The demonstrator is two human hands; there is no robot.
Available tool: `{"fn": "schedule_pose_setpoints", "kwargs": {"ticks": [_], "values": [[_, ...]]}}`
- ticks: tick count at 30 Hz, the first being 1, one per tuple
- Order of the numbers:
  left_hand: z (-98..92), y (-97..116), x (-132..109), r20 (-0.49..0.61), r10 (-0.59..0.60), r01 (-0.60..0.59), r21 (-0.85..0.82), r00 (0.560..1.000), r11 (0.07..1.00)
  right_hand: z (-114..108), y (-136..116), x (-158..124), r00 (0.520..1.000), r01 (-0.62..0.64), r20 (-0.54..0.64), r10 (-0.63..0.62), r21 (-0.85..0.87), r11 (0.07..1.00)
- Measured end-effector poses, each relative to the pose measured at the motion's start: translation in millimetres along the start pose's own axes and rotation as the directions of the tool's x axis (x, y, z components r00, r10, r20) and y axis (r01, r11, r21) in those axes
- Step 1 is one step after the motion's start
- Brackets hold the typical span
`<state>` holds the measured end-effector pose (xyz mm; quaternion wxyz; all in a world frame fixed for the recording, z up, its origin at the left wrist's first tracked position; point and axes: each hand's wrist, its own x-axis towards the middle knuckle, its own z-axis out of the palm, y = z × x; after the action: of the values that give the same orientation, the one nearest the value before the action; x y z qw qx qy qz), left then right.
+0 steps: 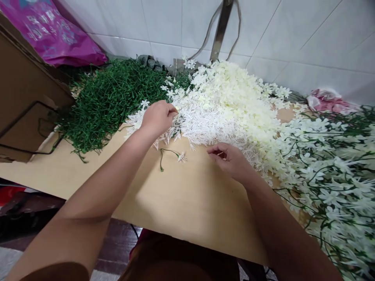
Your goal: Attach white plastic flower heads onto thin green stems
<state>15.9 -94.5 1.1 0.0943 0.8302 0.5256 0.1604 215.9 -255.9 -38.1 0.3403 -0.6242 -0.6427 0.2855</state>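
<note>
— On the tan wooden table (181,203), what is lying loose?
— One green wire stem with a white flower (172,154), lying between the two hands.
— Grips?
— The left hand (158,117) is pinching one cream plastic blossom (176,108) at the edge of the white flower heap (228,109). The right hand (231,158) is pressing its fingertips together, and I cannot tell on what.

We cannot tell what our left hand (158,117) pinches: its grip is curled into the white flower heads (205,128). The sliver (219,153) in our right hand (230,158) is too small to name. The flower sprays (328,171) blur and run off the right edge; the pink bag (49,31) is cut at the top.
</note>
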Motion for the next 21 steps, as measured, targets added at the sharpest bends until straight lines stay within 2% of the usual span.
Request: {"fn": "schedule_pose_setpoints", "kwargs": {"ticks": [3,6,8,11,13,16,18,21], "values": [[15.0,3.0,22.4,0.124,-0.059,0.036,0.174,0.990,0.984,6.5,0.9,0.7,1.000,0.014,0.025,-0.013,-0.071,0.997],[26.4,-0.3,31.4,0.111,-0.075,0.053,0.190,0.991,0.980,10.5,1.2,0.6,0.999,0.033,0.045,-0.029,-0.098,0.995],[26.1,-5.1,31.7,0.066,-0.101,0.096,0.078,0.993,0.992,10.8,1.8,0.5,0.999,0.035,0.036,-0.032,-0.072,0.997],[16.1,-9.2,26.3,0.054,-0.160,0.168,-0.242,0.986,0.956,10.6,2.4,1.5,0.999,0.045,-0.003,-0.045,-0.008,0.999],[8.0,-5.9,19.1,0.065,-0.165,0.176,-0.458,0.984,0.872,11.7,0.7,3.3,0.997,0.064,-0.055,-0.062,0.047,0.997],[0.1,8.6,4.3,0.098,-0.138,0.167,-0.686,0.986,0.708,14.9,-6.7,9.0,0.985,0.101,-0.151,-0.082,0.121,0.987],[-1.4,21.3,-6.4,0.145,-0.132,0.195,-0.797,0.981,0.571,17.7,-14.4,15.0,0.976,0.118,-0.202,-0.086,0.151,0.981],[1.4,38.8,-21.7,0.273,-0.125,0.300,-0.883,0.954,0.360,23.8,-26.4,25.4,0.958,0.134,-0.273,-0.088,0.158,0.978]]}}
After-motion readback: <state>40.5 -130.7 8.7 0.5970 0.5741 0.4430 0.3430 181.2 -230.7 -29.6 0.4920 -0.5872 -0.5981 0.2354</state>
